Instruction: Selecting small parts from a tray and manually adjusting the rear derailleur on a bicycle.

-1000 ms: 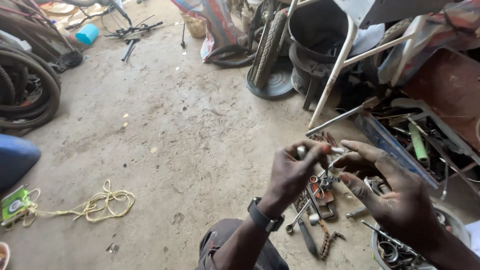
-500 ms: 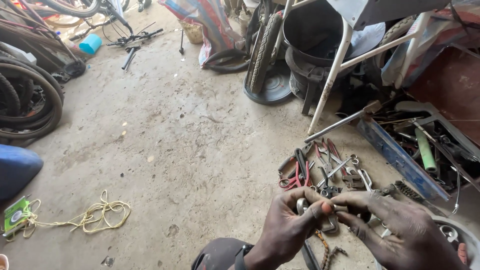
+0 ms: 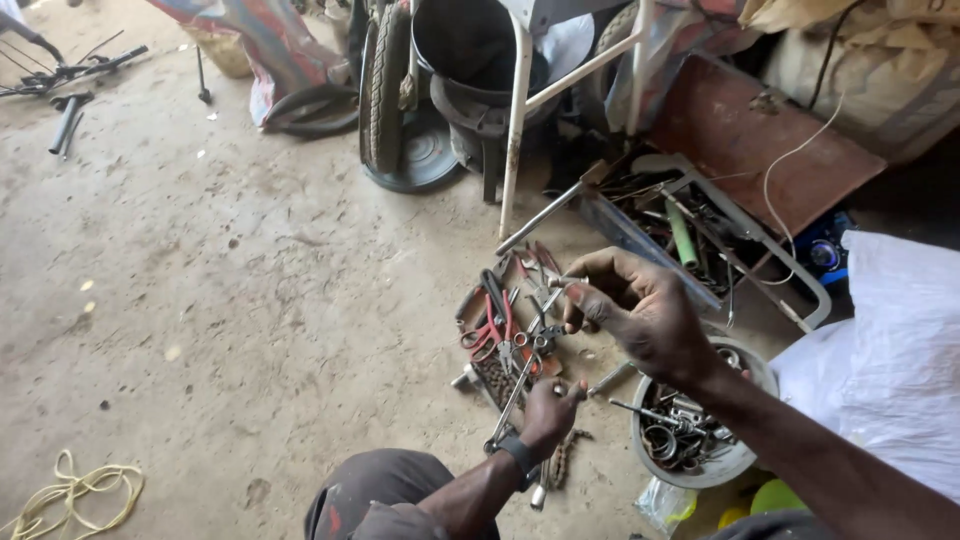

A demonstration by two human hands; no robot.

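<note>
On the dirt floor (image 3: 230, 290) of a workshop, a scatter of hand tools (image 3: 510, 330) is laid out in front of the seated person. The right hand (image 3: 640, 305) is raised above this pile; a small metal bolt-like part (image 3: 567, 281) is pinched between thumb and forefinger, the remaining fingers being curled loosely. The part is held clear of the floor, just above the tools. The left hand (image 3: 548, 408) is lowered to the near edge of the pile, the fingers closed into a narrow grip; whether something is held in it cannot be told. A black watch (image 3: 517, 452) is worn on the left wrist. Red-handled pliers (image 3: 492, 325) are seen among the tools, and a long spanner (image 3: 510, 405) lies just beside the left hand. A short length of chain (image 3: 560, 458) is seen below the left hand. A round bowl (image 3: 690, 468) filled with small metal parts is set at the right, under the right forearm. An open metal toolbox (image 3: 700, 230) with a rust-red lid is placed beyond it. A tyre (image 3: 385, 85) is stood upright near a white chair leg (image 3: 513, 110). Yellow cord (image 3: 75, 495) lies at the lower left, well apart from both hands.
</note>
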